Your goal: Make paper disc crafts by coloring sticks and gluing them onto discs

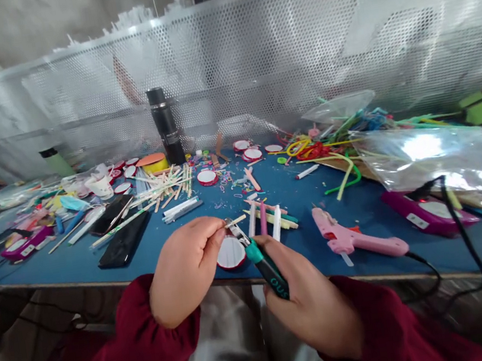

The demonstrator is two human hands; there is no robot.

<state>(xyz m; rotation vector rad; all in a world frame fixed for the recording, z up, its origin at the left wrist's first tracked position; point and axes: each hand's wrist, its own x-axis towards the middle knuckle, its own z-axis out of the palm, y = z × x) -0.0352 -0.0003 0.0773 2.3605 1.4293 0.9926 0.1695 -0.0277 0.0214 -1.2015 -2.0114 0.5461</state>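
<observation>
At the table (79, 276) edge, left hand (186, 269) pinches a stick (239, 219), right hand (312, 305) clasps cutters (264, 264).

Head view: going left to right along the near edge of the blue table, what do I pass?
Left purple tool → black phone → left hand pinching a thin stick → red-rimmed cap → right hand gripping teal-handled cutters → pink glue gun → right purple tool.
</observation>
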